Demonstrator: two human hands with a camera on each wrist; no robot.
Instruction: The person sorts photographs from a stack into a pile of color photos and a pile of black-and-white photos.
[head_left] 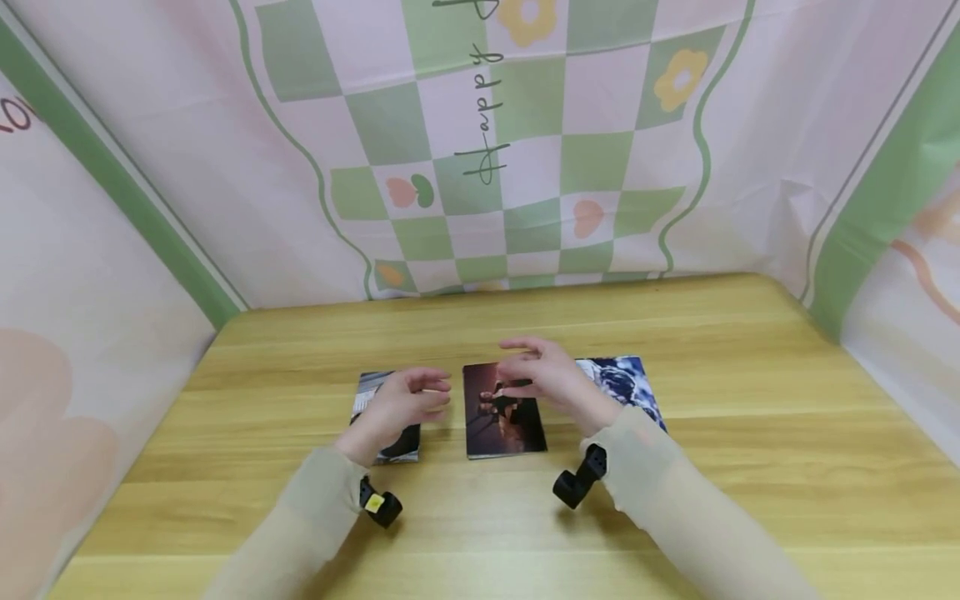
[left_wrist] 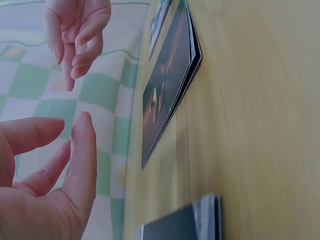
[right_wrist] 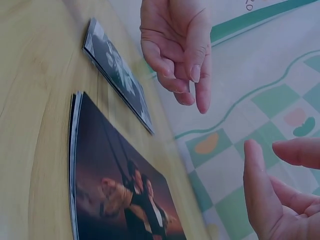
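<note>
Three small stacks of photo cards lie in a row on the wooden table. My left hand (head_left: 401, 406) hovers over the left stack (head_left: 402, 444), fingers loosely bent and holding nothing. Toward the middle stack (head_left: 502, 417), which shows people against a dark reddish background, reaches my right hand (head_left: 551, 375), also holding nothing. Behind that hand lies the right stack (head_left: 626, 383), with a blue and white picture, partly covered by the wrist. In the right wrist view the middle stack (right_wrist: 120, 185) shows several layered edges, and both hands are above the tabletop with fingers apart.
The wooden table (head_left: 480, 517) reaches back to a hanging cloth (head_left: 525, 167) with green and white checks. More cloth (head_left: 90, 333) hangs along both sides. Each wrist bears a small black camera, one of them the right wrist camera (head_left: 573, 487).
</note>
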